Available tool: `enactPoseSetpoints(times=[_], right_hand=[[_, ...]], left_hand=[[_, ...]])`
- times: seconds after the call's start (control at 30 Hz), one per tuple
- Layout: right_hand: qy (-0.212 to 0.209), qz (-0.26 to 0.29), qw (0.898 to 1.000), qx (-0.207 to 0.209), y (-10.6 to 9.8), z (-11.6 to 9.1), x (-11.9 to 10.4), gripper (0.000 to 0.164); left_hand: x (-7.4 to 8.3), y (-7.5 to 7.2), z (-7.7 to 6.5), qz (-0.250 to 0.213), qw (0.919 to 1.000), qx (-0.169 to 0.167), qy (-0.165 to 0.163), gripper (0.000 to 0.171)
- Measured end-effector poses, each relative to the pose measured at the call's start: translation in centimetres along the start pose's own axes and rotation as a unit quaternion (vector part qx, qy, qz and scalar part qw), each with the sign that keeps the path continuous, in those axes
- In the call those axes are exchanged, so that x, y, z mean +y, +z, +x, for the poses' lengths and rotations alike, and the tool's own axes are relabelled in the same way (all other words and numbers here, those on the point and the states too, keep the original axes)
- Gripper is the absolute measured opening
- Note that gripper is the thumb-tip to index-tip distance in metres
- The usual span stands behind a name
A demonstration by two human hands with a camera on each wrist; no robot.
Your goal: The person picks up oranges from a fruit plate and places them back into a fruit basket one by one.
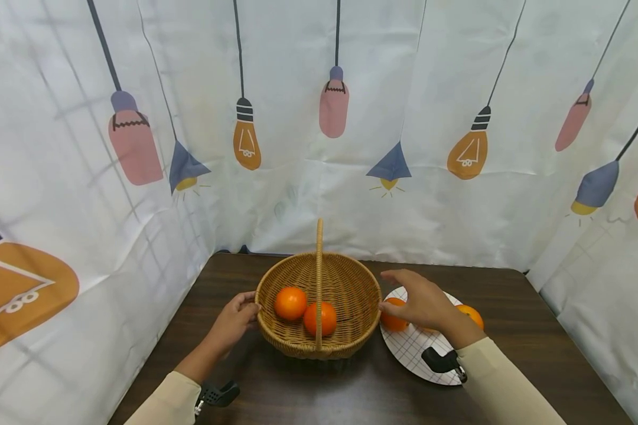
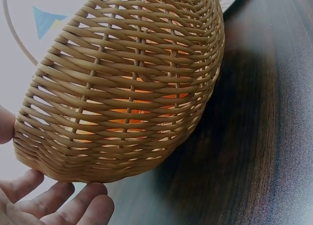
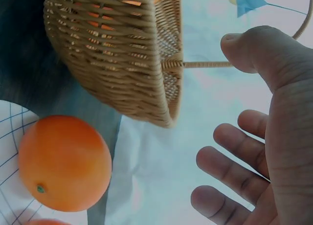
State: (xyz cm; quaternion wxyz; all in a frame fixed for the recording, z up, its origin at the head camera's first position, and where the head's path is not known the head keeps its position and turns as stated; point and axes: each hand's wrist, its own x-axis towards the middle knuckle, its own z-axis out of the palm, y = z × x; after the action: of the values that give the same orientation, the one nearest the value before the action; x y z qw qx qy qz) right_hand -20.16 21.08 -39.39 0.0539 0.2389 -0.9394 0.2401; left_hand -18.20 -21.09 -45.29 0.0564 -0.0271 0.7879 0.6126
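A wicker basket (image 1: 351, 345) with a tall arched handle stands in the middle of the head view, two oranges (image 1: 290, 303) inside it. My left hand (image 1: 233, 323) holds the basket's left side; in the left wrist view its thumb and fingertips meet the woven rim. To the right of the basket, my right hand (image 1: 422, 301) has its fingers spread and holds nothing. The right wrist view shows this hand (image 3: 283, 132) apart from the basket wall. Below it on a white plate (image 1: 412, 357) with a dark line grid lie several oranges (image 3: 66, 164), partly hidden by the forearm.
Everything stands on a dark wood table (image 1: 372, 395). A white curtain (image 1: 298, 195) printed with hanging lamps and bulbs rises behind the table and along its sides. Each wrist carries a black strap device (image 1: 440, 359).
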Motion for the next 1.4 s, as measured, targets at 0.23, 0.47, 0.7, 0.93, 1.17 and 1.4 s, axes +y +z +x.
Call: enactPoseSetpoints(times=[0.23,0.47,0.7,0.93,1.17,1.4], right_hand=[[0.006,0.000,1.000,-0.003,0.1,-0.8,1.1,0.068],[0.021,-0.004,1.000,-0.004,0.4,-1.6,2.3,0.067],[0.030,0.000,0.999,-0.011,0.5,-2.1,2.8,0.068],[0.042,0.008,0.999,-0.028,1.1,-2.3,3.5,0.069],[0.040,-0.002,0.999,-0.037,1.8,-2.2,3.8,0.069],[0.037,-0.024,0.999,-0.030,2.4,-2.0,4.0,0.067]], left_hand=[[-0.3,0.0,0.2,-0.003,1.0000,0.006,-0.007,0.050],[-0.3,-0.1,0.4,0.004,0.9998,0.010,-0.014,0.050],[-0.1,-0.2,0.3,0.008,0.9998,0.008,-0.017,0.050],[-0.2,-0.1,0.3,0.005,0.9998,0.010,-0.018,0.050],[-0.2,0.1,0.3,-0.004,0.9998,0.012,-0.014,0.049],[-0.2,0.1,0.1,-0.003,1.0000,0.006,-0.006,0.052]])
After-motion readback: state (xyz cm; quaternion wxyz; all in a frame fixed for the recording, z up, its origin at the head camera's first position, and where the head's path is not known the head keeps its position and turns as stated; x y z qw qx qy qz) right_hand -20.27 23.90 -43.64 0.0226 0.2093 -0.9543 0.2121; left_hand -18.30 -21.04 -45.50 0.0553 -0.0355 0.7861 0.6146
